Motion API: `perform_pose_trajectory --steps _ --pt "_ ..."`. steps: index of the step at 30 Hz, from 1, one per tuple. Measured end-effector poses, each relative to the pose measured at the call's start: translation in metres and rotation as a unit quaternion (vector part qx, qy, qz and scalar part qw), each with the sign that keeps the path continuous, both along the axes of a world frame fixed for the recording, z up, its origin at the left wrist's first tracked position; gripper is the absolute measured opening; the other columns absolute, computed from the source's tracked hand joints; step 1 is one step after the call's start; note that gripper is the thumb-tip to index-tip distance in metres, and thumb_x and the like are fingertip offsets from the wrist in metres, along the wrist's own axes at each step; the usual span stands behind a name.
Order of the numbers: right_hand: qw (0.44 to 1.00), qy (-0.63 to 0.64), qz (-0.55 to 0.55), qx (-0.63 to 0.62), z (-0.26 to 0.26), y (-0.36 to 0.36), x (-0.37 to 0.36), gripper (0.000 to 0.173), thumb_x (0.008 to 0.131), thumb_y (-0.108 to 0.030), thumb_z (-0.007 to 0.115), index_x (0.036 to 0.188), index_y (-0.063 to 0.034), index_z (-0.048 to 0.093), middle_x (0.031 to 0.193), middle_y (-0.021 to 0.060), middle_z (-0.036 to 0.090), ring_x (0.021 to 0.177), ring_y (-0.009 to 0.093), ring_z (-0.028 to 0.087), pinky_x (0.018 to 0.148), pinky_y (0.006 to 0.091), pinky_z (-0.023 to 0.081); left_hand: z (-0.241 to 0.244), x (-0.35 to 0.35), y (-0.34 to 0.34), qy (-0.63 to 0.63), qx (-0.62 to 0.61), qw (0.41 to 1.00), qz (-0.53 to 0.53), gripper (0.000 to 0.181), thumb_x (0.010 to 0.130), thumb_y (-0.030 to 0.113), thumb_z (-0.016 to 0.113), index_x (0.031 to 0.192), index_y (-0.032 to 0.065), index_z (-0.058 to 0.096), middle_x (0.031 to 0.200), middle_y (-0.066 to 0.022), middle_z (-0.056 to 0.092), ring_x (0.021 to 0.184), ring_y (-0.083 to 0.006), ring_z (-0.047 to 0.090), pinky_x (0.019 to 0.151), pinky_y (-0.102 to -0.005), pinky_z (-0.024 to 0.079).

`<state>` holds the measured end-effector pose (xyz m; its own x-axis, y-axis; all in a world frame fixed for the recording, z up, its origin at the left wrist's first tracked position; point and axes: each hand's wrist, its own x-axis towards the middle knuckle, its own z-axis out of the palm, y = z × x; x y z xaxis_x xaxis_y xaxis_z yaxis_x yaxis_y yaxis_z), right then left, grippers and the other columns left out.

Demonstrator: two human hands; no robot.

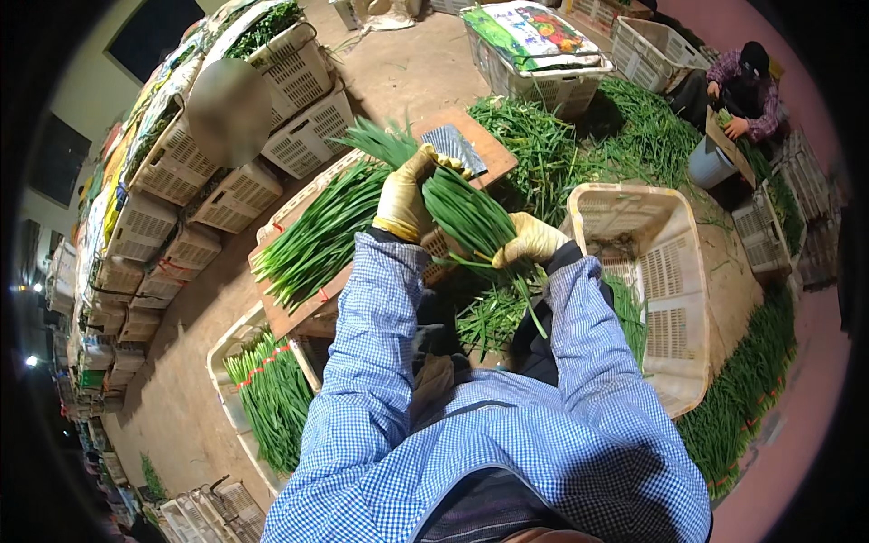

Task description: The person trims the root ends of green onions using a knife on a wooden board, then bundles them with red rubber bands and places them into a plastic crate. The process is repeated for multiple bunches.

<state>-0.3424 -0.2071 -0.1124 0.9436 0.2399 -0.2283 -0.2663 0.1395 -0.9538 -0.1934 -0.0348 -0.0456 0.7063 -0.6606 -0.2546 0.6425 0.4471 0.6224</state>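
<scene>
Both my hands wear yellowish gloves. My left hand (407, 197) grips a bunch of garlic chives (468, 207) above the wooden board, with leaves fanning out past the wrist. Lower down on the same bunch, my right hand (533, 239) closes around its near end. A yellowed leaf (475, 262) pokes out by the right fingertips, and some loose blades dangle below. Under my left forearm a thick pile of chives (326, 231) lies along the wooden board (299, 315). A ridged grey metal sheet (456, 147) rests at the board's far end, just beyond my left hand.
To my right stands a white plastic crate (672, 292); at left, another crate (220, 366) holds chives tied with red bands (265, 366). Loose leaves (536, 149) heap on the floor ahead. Stacked crates (299, 75) line the left. A person (747, 95) sits at far right.
</scene>
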Motion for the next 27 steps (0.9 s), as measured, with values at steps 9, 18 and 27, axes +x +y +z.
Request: perform_pose_trajectory --steps 9,18,27 --pt "0.951 -0.087 -0.279 -0.106 -0.028 -0.001 0.004 0.075 0.077 -0.033 0.081 0.139 -0.0065 0.049 0.127 0.0061 0.061 0.116 0.018 0.055 0.102 0.0359 0.041 0.032 -0.008 0.014 -0.206 0.046 0.974 0.083 0.034 0.095 0.034 0.061 0.094 0.0007 0.063 0.085 -0.0122 0.068 0.075 -0.0263 0.068 0.07 -0.0381 0.058" --pt "0.909 0.055 -0.336 0.241 -0.132 0.05 0.006 0.067 0.087 -0.063 0.06 0.133 -0.0148 0.055 0.129 0.0051 0.061 0.122 0.024 0.054 0.102 0.0505 0.041 0.019 -0.023 0.009 -0.17 -0.016 0.982 0.083 0.03 0.095 0.026 0.062 0.093 -0.0023 0.069 0.088 -0.0129 0.071 0.083 -0.0227 0.068 0.078 -0.0349 0.055" --pt "0.839 0.06 -0.301 0.448 -0.106 0.055 0.014 0.038 0.101 -0.032 0.049 0.13 -0.0085 0.055 0.124 0.0099 0.063 0.109 0.025 0.062 0.096 0.0376 0.05 -0.006 -0.013 0.035 -0.35 0.122 0.928 0.035 0.016 0.094 0.009 0.059 0.094 -0.0039 0.068 0.095 -0.0112 0.069 0.087 -0.0145 0.061 0.078 -0.0294 0.049"
